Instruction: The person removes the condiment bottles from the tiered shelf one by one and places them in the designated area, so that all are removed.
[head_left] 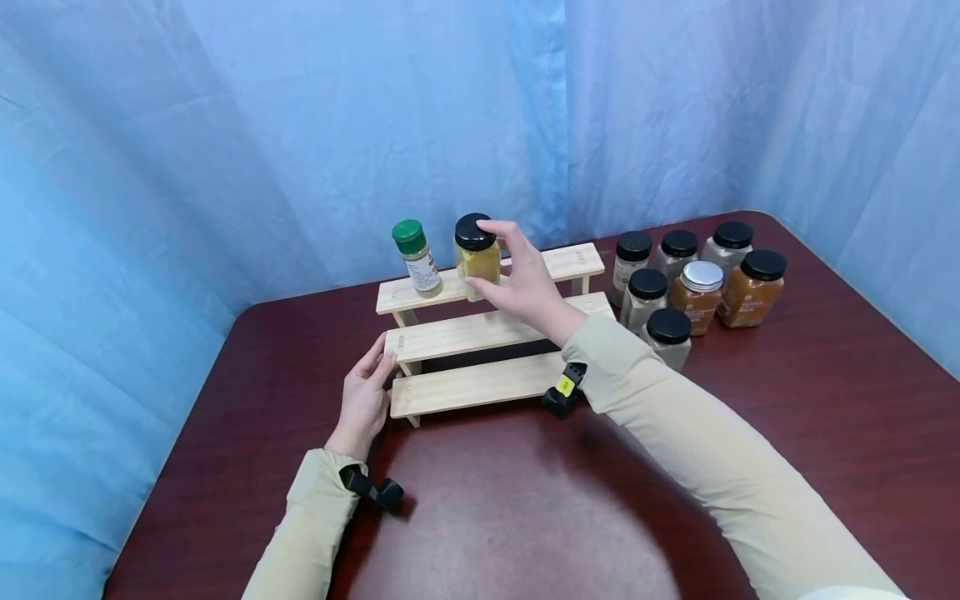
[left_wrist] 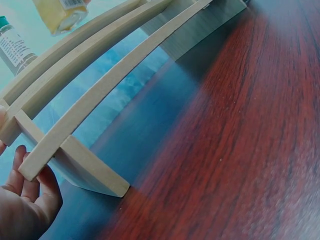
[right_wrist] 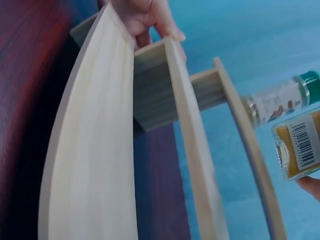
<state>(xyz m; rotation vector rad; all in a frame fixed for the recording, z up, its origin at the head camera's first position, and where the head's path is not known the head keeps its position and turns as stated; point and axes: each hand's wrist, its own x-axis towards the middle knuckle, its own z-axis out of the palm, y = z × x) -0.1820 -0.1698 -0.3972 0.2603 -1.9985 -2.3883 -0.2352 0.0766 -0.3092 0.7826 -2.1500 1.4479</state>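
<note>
Yellow spice jar [head_left: 477, 257] with black lid pinched in right hand [head_left: 525, 287], at top step of wooden rack [head_left: 480, 333], just beside green-capped bottle [head_left: 417, 258]. Left hand [head_left: 365, 396] with straight fingers against rack's left end. Hands apart. Seven jars [head_left: 697, 283] grouped right on table [head_left: 825, 400].

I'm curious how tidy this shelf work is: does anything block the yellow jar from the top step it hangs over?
Nothing visible does. The right hand grips the yellow jar above the rack's top step; the green-capped bottle stands beside it, apart, to the left.
</note>
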